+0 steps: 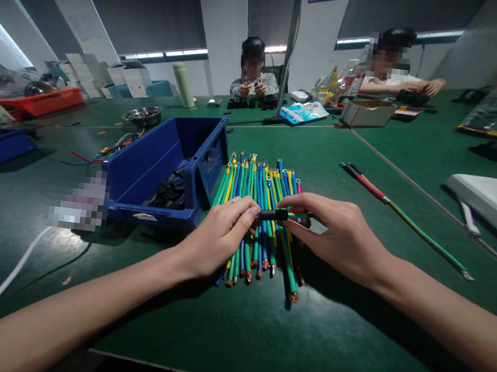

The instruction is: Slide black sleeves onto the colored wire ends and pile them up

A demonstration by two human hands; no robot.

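Note:
My left hand (220,235) and my right hand (337,233) meet over a pile of green, yellow and blue wires (257,211) with copper ends on the green table (258,332). Between the fingertips runs a short black sleeve (272,215) on a green wire. My left hand pinches the sleeve's left end. My right hand pinches the wire just right of the sleeve. A blue bin (164,166) holding black pieces stands just left of the wires.
A long green wire with a red and black end (403,216) lies to the right. A white flat object (495,204) sits at the right edge, a white strip (5,283) at the left. Two other people sit at the far side. Loose coloured wires (112,148) and a steel bowl (143,116) lie behind the bin.

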